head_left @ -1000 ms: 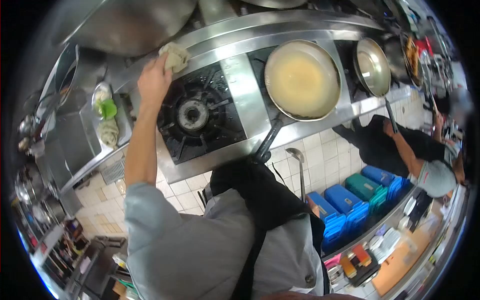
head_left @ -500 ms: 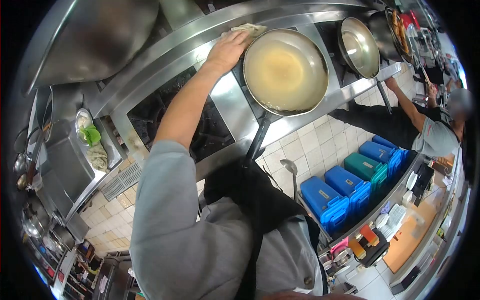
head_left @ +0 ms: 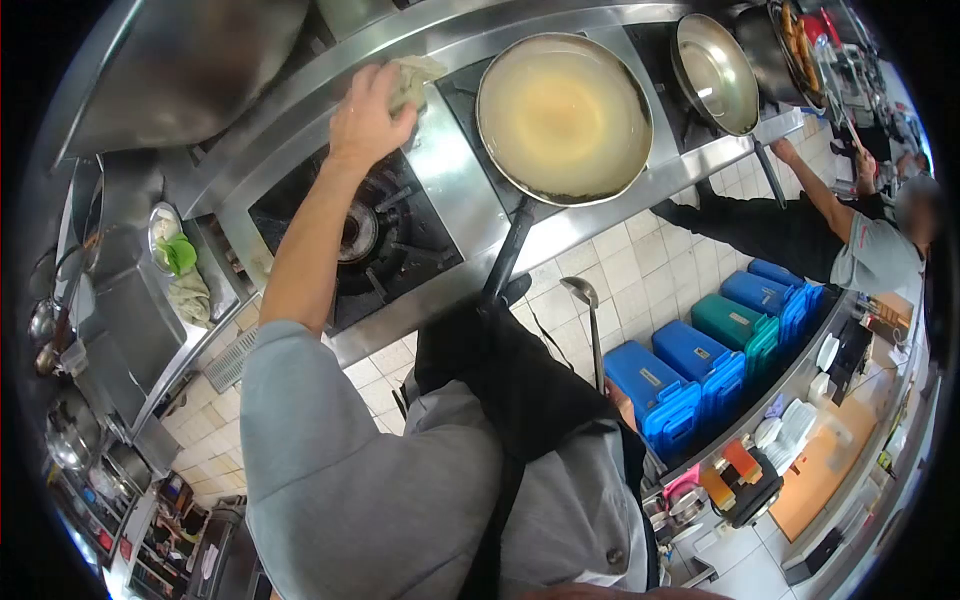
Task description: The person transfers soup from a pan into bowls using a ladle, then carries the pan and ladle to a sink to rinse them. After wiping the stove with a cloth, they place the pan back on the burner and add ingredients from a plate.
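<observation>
My left hand (head_left: 368, 118) is stretched forward over the steel stove top, its fingers closed on the edge of a crumpled greenish-grey cloth (head_left: 418, 80). Below my forearm lies a black gas burner (head_left: 360, 232). To the right of the cloth rests a large frying pan (head_left: 565, 118) holding pale, cloudy liquid, its dark handle (head_left: 508, 255) pointing towards me. Low at my side, my right hand (head_left: 622, 402) is partly hidden by my body and grips the long handle of a ladle (head_left: 583, 292), bowl upwards.
A second pan (head_left: 716, 75) sits farther right on the stove. Another person (head_left: 860, 240) stands beyond it. Blue bins (head_left: 650, 385) and a green bin (head_left: 738, 325) line the right side. At left are a steel sink (head_left: 125, 310) and a bowl (head_left: 160, 235) with something green.
My left hand has moved left along the stove's back with the cloth, away from the frying pan. My right hand has come into view on the ladle.
</observation>
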The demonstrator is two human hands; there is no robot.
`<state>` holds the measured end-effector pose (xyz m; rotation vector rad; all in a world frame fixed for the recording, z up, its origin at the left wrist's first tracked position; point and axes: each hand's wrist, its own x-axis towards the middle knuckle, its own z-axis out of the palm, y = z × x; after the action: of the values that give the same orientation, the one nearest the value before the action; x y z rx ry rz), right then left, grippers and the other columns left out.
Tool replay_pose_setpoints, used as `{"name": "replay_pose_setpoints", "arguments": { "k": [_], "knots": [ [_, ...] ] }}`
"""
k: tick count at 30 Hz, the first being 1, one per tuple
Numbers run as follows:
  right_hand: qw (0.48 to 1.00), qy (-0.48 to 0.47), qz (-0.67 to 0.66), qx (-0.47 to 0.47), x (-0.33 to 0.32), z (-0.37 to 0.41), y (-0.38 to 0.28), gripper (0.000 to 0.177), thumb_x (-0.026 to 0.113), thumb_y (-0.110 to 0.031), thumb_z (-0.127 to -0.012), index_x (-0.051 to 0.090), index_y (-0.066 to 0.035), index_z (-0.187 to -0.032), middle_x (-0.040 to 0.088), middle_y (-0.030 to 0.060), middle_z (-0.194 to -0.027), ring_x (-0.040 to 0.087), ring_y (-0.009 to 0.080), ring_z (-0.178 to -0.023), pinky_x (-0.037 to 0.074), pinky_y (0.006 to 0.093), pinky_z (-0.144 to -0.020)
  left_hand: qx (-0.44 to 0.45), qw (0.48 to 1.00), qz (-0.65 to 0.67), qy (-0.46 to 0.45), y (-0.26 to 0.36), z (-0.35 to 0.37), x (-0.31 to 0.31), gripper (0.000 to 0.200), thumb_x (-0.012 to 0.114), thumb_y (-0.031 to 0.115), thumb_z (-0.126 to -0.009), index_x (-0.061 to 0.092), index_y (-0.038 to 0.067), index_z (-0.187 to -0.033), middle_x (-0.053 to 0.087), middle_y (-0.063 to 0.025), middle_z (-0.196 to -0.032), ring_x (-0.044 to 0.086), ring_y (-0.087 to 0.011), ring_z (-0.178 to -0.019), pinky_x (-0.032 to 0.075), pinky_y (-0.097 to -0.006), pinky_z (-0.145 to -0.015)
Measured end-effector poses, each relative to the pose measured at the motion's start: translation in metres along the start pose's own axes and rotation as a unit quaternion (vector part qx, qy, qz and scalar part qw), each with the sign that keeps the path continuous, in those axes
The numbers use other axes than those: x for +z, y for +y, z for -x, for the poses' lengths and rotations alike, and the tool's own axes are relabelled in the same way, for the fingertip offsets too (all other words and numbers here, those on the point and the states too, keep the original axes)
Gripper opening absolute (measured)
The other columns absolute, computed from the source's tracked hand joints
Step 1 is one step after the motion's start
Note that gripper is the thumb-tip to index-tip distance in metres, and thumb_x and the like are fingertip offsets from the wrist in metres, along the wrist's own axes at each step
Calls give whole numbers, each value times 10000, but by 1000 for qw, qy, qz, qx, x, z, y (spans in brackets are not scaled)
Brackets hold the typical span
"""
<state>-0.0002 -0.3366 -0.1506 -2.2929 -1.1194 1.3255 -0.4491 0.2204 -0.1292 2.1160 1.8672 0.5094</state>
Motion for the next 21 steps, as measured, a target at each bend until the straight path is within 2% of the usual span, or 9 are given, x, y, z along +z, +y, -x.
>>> {"name": "replay_pose_setpoints", "arguments": {
  "k": [2,4,5,6,7,9,15,19,21],
  "knots": [
    [994,4,109,-31,-19,9,-86,557,776,-155,-864,604,55,-1350,652,118,-819,575,138,-734,491,329,-673,35,997,-12,64,2,0,5,479,582,335,-988,564,143,-1426,556,-192,-1417,562,-383,-1276,461,-462,-1090],
    [990,-24,142,14,-31,6,-94,556,783,-156,-860,607,61,-1341,663,124,-845,585,138,-765,497,323,-696,50,993,-66,86,-15,-1,48,485,578,333,-991,560,137,-1435,558,-202,-1413,560,-395,-1269,450,-470,-1096],
    [983,-49,168,56,-35,8,-93,556,789,-156,-855,610,67,-1332,673,129,-872,596,138,-796,503,318,-719,72,984,-122,112,-19,1,65,491,574,330,-995,556,132,-1443,561,-212,-1408,558,-407,-1263,440,-479,-1101],
    [998,-17,44,34,-30,10,-51,551,798,-147,-846,616,78,-1315,661,116,-845,586,136,-769,497,314,-689,82,982,-130,111,-15,5,69,487,572,284,-983,559,126,-1443,569,-218,-1400,546,-421,-1268,424,-488,-1111],
    [998,-17,43,37,-31,10,-28,551,798,-147,-846,616,78,-1315,661,116,-845,586,136,-769,497,314,-689,83,982,-129,109,-10,10,72,487,572,284,-983,559,126,-1443,569,-218,-1400,546,-421,-1268,424,-488,-1111],
    [998,-14,-15,59,-30,11,-3,544,802,-146,-844,620,87,-1301,622,101,-795,553,134,-727,481,328,-652,117,988,-96,43,-2,27,68,495,574,221,-956,561,124,-1441,577,-223,-1386,536,-407,-1286,431,-490,-1104],
    [997,-14,54,51,-29,8,-3,557,789,-214,-860,624,90,-1296,607,124,-768,558,168,-715,482,354,-648,160,985,-60,-6,35,105,61,503,581,168,-926,559,120,-1426,566,-207,-1392,513,-391,-1317,420,-482,-1124],
    [984,-25,179,8,-40,8,-76,570,774,-248,-850,633,56,-1311,651,185,-808,614,197,-727,509,368,-687,155,986,-39,-49,64,149,62,505,578,155,-917,554,132,-1422,550,-187,-1410,495,-383,-1336,394,-482,-1155],
    [991,2,127,-38,-35,1,-16,582,780,-262,-833,640,25,-1319,669,207,-812,640,210,-721,520,375,-695,177,982,-40,-50,73,171,74,526,605,157,-899,553,137,-1423,549,-185,-1402,502,-384,-1326,399,-482,-1151]
  ]
}}
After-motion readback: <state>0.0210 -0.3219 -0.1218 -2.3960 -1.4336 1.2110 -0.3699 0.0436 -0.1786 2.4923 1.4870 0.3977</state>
